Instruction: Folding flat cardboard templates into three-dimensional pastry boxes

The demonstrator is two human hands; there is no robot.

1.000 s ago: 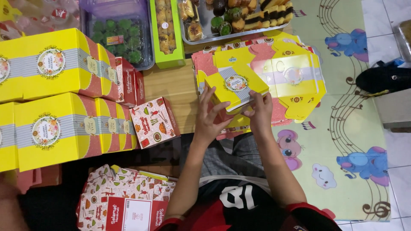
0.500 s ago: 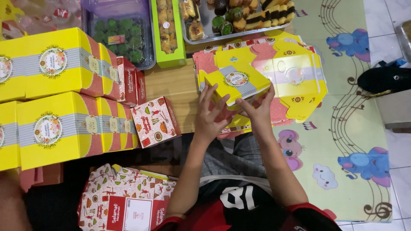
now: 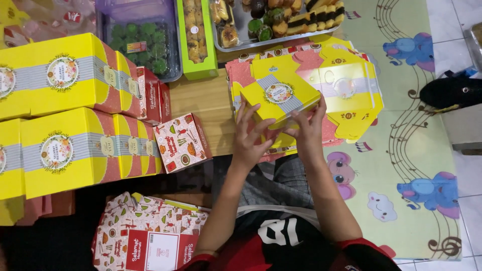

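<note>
Left hand [image 3: 249, 138]: fingers spreading half open, tips pressing the yellow box [image 3: 279, 99] at frame centre.
Right hand [image 3: 307, 131]: now pinching its near corner.
Box: rising more squarely formed than a second ago.
Behind: flat stack [image 3: 351, 90], tray [image 3: 281, 42].
</note>
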